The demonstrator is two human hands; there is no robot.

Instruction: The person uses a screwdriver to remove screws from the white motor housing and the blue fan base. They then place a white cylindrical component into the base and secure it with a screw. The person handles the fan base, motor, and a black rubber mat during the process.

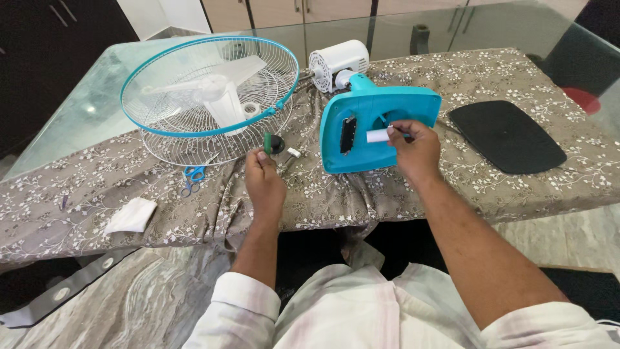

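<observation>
So there's a glass-top table sitting in front of wooden cabinets, with a floral patterned cloth draped over the near half, probably keeping the fan parts from scratching the glass. The teal fan base housing is lying tipped on its side at about 12 o'clock from the person, open underside facing them, so the inside is easy to get at. The right hand is pinching a small white tube-like piece against that housing, fingers closed narrow around it. The left hand is gripping a green-handled tool upright, at 11 o'clock, right beside a small black knob. The wire fan guard with blades is resting farther out at 10 o'clock, with the white motor behind the housing. Blue scissors and a white cloth are lying off to 9 o'clock, and a black oval pad at 2.
</observation>
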